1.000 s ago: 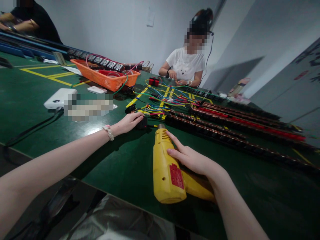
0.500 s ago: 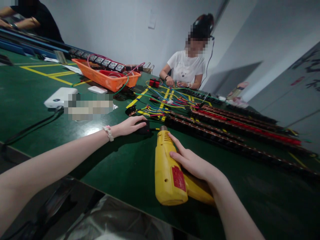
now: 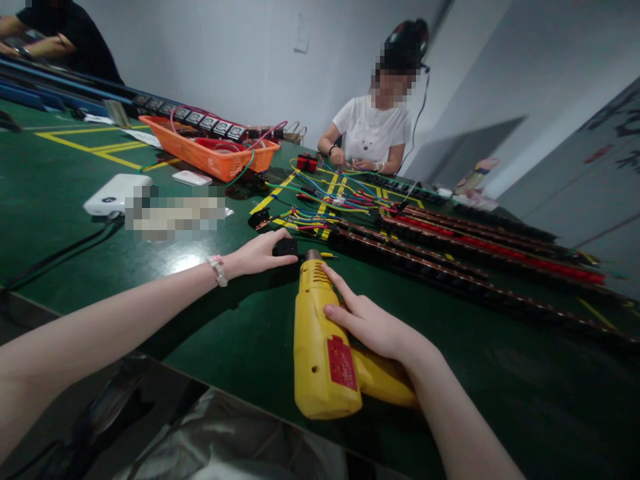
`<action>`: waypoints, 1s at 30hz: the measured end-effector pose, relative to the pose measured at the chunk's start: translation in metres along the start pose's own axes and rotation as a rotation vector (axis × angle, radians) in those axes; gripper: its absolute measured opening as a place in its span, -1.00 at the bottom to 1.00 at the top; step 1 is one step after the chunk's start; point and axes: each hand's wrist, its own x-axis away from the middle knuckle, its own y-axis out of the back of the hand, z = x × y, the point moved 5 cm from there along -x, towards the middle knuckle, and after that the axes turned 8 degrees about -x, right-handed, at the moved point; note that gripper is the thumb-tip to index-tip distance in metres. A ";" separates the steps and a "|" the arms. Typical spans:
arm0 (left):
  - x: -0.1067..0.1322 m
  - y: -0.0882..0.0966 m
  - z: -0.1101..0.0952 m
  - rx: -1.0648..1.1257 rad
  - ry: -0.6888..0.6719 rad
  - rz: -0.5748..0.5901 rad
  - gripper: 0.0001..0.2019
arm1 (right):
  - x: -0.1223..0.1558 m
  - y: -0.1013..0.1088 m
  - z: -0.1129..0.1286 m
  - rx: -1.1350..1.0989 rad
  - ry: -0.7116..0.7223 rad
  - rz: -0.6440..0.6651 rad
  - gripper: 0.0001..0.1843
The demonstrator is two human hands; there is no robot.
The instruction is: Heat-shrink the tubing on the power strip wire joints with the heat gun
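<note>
A yellow heat gun lies on the green table, nozzle pointing away from me. My right hand rests flat on its side, fingers spread along the barrel. My left hand pinches a small black part with coloured wires, just left of the heat gun's nozzle. A beaded bracelet sits on my left wrist.
Long black and red strips run along the right of the table. A tangle of coloured wires lies beyond my hands. An orange basket, a white power bank and its cable lie to the left. A person in white sits opposite; another sits far left.
My left hand has carried the black part right, up to the heat gun's nozzle. The heat gun under my right hand has shifted slightly left and nearer.
</note>
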 end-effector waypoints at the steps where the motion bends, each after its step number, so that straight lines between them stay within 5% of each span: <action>1: 0.000 0.000 0.000 -0.004 -0.005 0.000 -0.49 | 0.000 0.001 0.000 -0.008 -0.001 0.005 -0.12; 15: 0.004 0.003 0.002 0.019 -0.068 0.097 -0.45 | 0.003 0.027 -0.025 -0.130 -0.140 -0.062 -0.15; 30: 0.003 0.002 0.004 -0.076 -0.113 0.109 -0.34 | 0.001 0.023 -0.029 -0.056 -0.134 -0.109 -0.08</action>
